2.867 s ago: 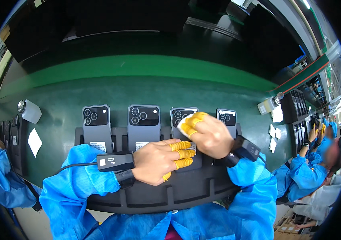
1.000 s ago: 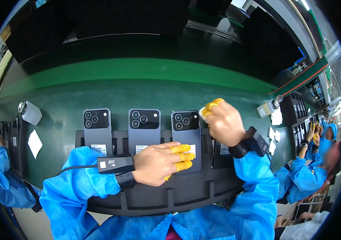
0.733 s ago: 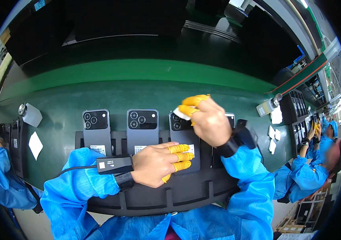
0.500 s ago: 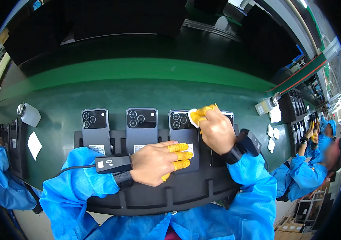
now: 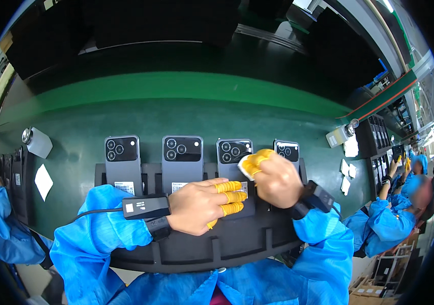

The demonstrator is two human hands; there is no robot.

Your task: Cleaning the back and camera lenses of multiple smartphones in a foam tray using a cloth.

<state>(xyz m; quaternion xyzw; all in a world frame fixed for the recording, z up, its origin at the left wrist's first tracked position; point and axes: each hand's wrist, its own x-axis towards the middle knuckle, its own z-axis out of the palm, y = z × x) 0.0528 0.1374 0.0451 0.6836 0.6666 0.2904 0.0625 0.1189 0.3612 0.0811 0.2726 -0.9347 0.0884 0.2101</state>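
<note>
Four grey-blue phones lie back up in a row in a black tray [image 5: 186,251], their camera ends past its far edge. My left hand [image 5: 196,207], with yellow finger cots, rests flat with stretched fingers on the lower part of the third phone [image 5: 227,171], over its white label. My right hand [image 5: 280,182], also in yellow finger cots, pinches a white wipe [image 5: 245,168] against that phone's back, just below the camera block. The first phone [image 5: 123,170] and second phone [image 5: 181,172] lie to the left. The fourth phone [image 5: 286,151] is partly hidden behind my right hand.
A bottle [image 5: 39,143] and white sheet [image 5: 44,182] are on the green table's left. Another bottle [image 5: 338,136] and several white wipes [image 5: 345,175] lie at right, beside black trays of phones [image 5: 377,137]. Co-workers in blue sit on both sides.
My right hand has drawn the wipe from the camera block's right edge down toward me, onto the phone's back. More of the fourth phone's camera end shows. My left hand stays in place.
</note>
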